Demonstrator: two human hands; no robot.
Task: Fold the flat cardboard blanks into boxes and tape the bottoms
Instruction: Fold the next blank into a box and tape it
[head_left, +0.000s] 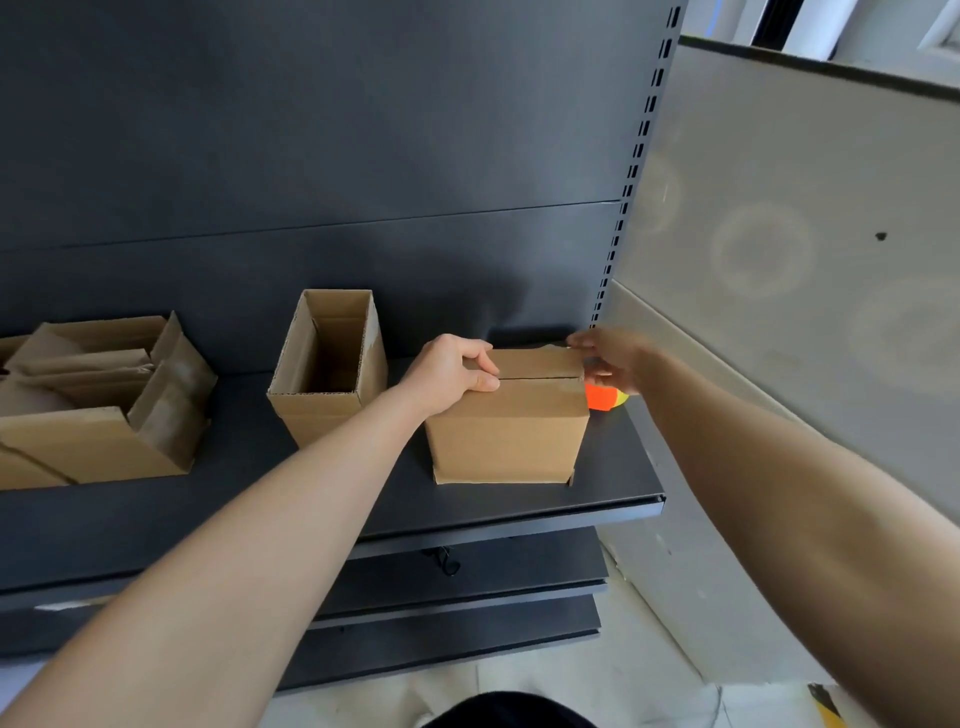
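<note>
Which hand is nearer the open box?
Left. Left hand holds the left edge of the closed box, beside the open box; right hand is at the closed box's right edge.

This looks like a shop or its stockroom. A dark metal shelving unit (311, 156) has flat back panels, a slotted upright (631, 176) at its right edge and stepped lower shelves (467, 587) near the pale floor (649, 691). Cardboard boxes (93, 441) stand on the main shelf (597, 483), and a plain grey partition wall (779, 208) runs along the right.
</note>
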